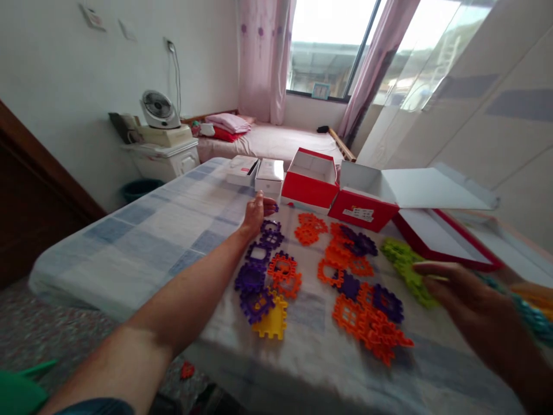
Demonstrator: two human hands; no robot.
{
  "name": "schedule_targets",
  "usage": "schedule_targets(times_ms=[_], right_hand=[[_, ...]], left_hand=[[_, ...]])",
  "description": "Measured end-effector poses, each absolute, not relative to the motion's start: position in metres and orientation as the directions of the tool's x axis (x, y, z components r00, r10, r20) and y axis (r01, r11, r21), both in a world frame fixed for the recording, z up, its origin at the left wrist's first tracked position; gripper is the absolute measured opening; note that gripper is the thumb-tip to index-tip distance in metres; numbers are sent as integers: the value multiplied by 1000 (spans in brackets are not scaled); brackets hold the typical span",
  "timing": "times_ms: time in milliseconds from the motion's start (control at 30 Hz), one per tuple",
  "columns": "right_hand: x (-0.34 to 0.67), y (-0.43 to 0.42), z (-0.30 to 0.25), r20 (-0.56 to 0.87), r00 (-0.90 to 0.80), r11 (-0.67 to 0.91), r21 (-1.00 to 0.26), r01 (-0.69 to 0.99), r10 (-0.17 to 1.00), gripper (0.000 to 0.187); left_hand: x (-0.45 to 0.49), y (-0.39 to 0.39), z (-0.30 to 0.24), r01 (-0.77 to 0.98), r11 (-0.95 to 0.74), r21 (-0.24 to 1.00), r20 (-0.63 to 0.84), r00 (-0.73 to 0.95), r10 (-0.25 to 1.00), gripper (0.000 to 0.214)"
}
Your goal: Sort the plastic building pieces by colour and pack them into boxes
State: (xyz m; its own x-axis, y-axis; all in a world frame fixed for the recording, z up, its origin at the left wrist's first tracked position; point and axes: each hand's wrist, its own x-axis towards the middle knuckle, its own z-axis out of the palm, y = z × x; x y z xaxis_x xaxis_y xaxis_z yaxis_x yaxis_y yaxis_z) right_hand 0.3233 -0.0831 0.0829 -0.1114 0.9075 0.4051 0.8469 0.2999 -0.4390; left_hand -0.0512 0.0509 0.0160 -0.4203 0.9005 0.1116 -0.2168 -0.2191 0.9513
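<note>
My left hand (256, 214) reaches to the far end of a row of purple interlocking tiles (251, 278). Its fingers close around a small purple tile (276, 207), mostly hidden by them. On the right, my right hand (469, 300) is smeared by motion, fingers somewhat apart, over the edge of a pile of lime-green tiles (404, 265). I see nothing in it. Orange tiles (348, 311) lie between the hands, mixed with more purple ones. A yellow tile (273, 320) is at the near end of the purple row.
Red boxes (309, 187) with white insides stand open along the far side of the checked tablecloth (142, 253). Beside them are white boxes (270, 176). Teal tiles (533, 317) lie at far right. An orange-red piece (187, 370) lies on the floor.
</note>
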Motion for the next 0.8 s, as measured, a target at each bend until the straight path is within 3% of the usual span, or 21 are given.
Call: schedule_targets(times_ms=[100, 200, 300, 467, 633, 800], right_hand=[[240, -106, 80, 189, -592, 597, -495, 632, 783, 21], [181, -130, 71, 84, -764, 714, -433, 550, 640, 41], [151, -140, 59, 94, -766, 746, -326, 580, 636, 65], [135, -133, 52, 129, -734, 739, -244, 628, 667, 45], [153, -128, 68, 87, -652, 618, -432, 657, 753, 51], [195, -122, 90, -43, -573, 407, -662, 630, 818, 36]], left_hand=[[-51, 50, 16, -222, -216, 951, 111, -407, 906, 64], [-51, 51, 16, -229, -219, 949, 112, -405, 907, 63], [-51, 52, 15, -231, -222, 947, 111, -412, 904, 62], [-52, 53, 14, -226, -228, 947, 123, -403, 907, 60], [-52, 54, 13, -216, -217, 952, 112, -412, 904, 58], [-52, 52, 15, -202, -190, 961, 96, -399, 912, 55]])
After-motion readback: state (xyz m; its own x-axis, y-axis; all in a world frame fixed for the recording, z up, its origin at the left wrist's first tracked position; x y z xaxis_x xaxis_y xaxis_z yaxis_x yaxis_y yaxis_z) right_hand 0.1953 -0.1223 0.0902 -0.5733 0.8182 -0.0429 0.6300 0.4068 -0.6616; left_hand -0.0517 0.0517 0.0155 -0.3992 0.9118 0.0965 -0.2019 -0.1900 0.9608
